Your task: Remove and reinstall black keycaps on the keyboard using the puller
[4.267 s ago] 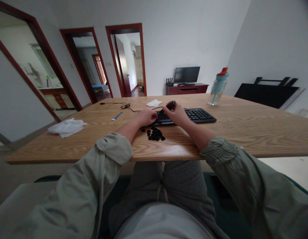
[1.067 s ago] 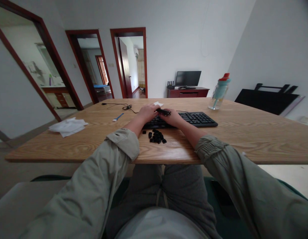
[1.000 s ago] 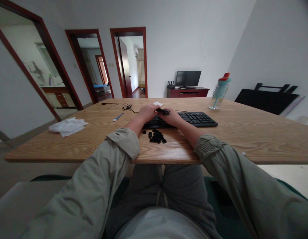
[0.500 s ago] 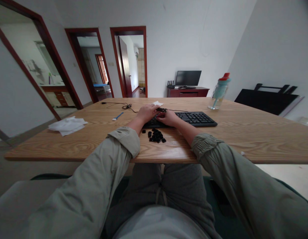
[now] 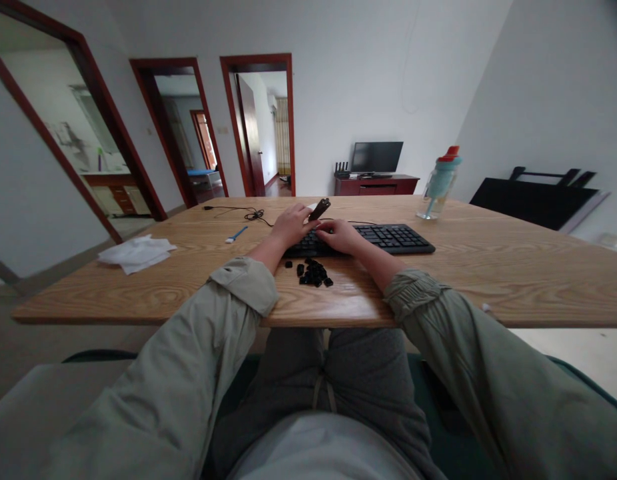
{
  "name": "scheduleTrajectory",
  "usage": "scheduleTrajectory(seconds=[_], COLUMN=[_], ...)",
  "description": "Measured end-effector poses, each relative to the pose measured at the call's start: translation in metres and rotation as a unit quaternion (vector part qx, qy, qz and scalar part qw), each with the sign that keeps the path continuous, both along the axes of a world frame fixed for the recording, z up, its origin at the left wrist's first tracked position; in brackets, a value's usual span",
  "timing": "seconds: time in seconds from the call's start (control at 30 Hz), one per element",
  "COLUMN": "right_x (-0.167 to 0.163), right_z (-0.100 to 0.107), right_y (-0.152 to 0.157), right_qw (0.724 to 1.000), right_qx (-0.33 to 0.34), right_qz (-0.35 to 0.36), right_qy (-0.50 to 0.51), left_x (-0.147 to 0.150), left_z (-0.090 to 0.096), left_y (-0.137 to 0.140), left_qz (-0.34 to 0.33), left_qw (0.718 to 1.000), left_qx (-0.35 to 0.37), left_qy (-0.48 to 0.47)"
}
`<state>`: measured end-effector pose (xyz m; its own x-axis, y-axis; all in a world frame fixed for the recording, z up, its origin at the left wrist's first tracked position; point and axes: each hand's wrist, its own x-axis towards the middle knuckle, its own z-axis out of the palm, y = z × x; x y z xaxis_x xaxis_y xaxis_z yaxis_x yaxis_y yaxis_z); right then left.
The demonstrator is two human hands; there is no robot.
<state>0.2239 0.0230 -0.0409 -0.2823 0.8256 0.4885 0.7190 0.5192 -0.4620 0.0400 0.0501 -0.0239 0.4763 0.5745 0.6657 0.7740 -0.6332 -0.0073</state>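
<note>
On the grained wooden table [image 5: 438, 280], our left hand [image 5: 290, 225] pinches a slim black tool [image 5: 319, 209], now tilted upward; our right hand [image 5: 341, 236] rests curled on the flat black keyboard [image 5: 388, 238].

Both arms reached forward from the seated body, sleeves of a grey-green shirt pushed up to just below the elbows, the bare forearms converging toward the middle. The left hand [image 5: 291, 223] lay palm down, knuckles up, its fingers curled and pinched closed on a small dark elongated object that tilted upward from the fingertips (which fingers gripped it could not be made out). The right hand [image 5: 342, 236] sat just beside it and slightly nearer the body, also palm down, fingers bent loosely and pointing toward the left hand, not visibly closed on anything. The two hands were near each other but apart; both wrists were low and nearly straight.
</note>
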Motion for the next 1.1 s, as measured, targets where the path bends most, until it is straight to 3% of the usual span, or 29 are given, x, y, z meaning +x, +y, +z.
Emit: scheduleTrajectory(seconds=[0.17, 0.3, 0.43, 0.57, 0.8, 0.97, 1.1], right_x=[0.004, 0.006, 0.007, 0.009, 0.009, 0.011, 0.013], right_z=[0.008, 0.01, 0.012, 0.014, 0.012, 0.01, 0.009], right_y=[-0.003, -0.005, -0.007, -0.007, -0.004, -0.001, -0.001], right_qw=[0.99, 0.987, 0.983, 0.973, 0.949, 0.938, 0.949], right_qx=[0.026, 0.032, 0.022, 0.018, -0.033, -0.052, -0.046], right_qz=[-0.012, 0.017, 0.032, 0.011, 0.002, 0.005, -0.011], right_qy=[0.135, 0.157, 0.178, 0.229, 0.314, 0.342, 0.312], left_x=[0.004, 0.008, 0.004, -0.002, -0.002, -0.004, -0.006], left_z=[0.006, 0.008, 0.009, 0.009, 0.008, 0.005, 0.002], left_y=[-0.006, -0.011, -0.014, -0.016, -0.018, -0.012, -0.009], left_qz=[0.01, -0.005, -0.061, -0.088, -0.04, -0.054, -0.089], left_qw=[1.0, 0.999, 0.994, 0.992, 0.998, 0.997, 0.993], left_qx=[0.007, -0.031, -0.082, -0.061, -0.042, -0.044, -0.048], left_qy=[0.017, 0.008, -0.038, -0.069, -0.036, 0.012, 0.055])
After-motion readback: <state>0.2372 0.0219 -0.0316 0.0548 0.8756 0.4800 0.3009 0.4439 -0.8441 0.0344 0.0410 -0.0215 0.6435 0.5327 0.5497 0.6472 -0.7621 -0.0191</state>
